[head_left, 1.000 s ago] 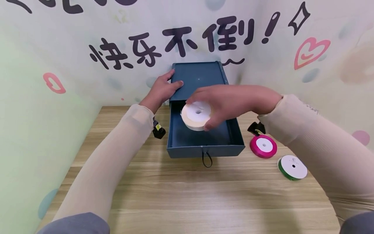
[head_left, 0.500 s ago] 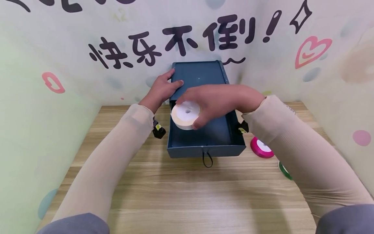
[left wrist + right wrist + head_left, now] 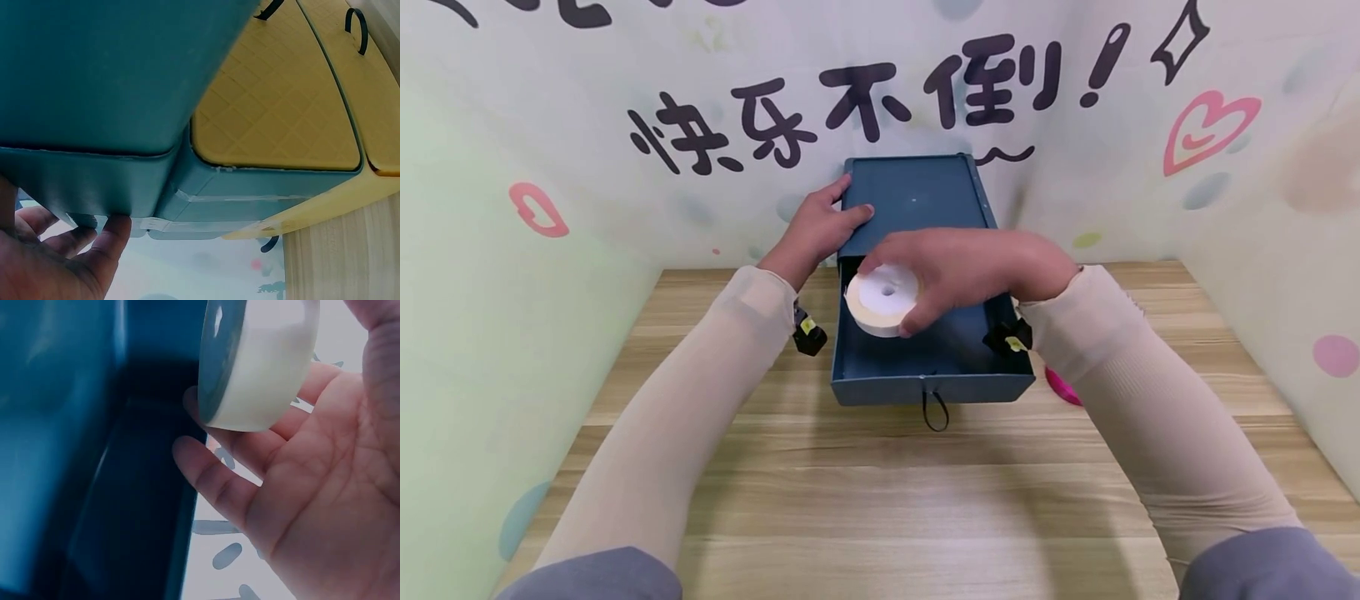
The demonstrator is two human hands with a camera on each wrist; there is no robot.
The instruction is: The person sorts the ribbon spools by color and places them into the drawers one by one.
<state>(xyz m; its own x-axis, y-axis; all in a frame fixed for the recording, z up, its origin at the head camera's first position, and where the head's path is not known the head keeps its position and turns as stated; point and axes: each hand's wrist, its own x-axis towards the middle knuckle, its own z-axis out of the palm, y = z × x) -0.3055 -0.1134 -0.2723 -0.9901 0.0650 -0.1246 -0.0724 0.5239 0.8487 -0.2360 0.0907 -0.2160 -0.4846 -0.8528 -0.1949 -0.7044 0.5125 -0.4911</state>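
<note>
My right hand [image 3: 958, 267] holds a cream ribbon spool [image 3: 886, 298] with white faces between thumb and fingers. The spool hovers over the pulled-out drawer of a dark blue box [image 3: 917, 200]; in the right wrist view the spool [image 3: 269, 369] appears close to a dark blue wall. My left hand [image 3: 820, 225] rests on the box's left edge, thumb on the top and fingers along the side. From the left wrist, fingertips [image 3: 115, 231] touch the blue edge. Little of the drawer floor [image 3: 936, 350] is covered; no other spool shows on it.
A magenta ribbon spool [image 3: 1062, 387] lies on the wood table [image 3: 880, 500], mostly behind the right forearm. A black loop pull [image 3: 936, 412] hangs from the drawer front. Yellow quilted panels [image 3: 281, 87] show in the left wrist view. A printed wall stands behind.
My right hand carried the cream spool left over the drawer, then shifted it slightly right and down. The forearm now hides a green spool and most of the magenta one. My left hand stayed put.
</note>
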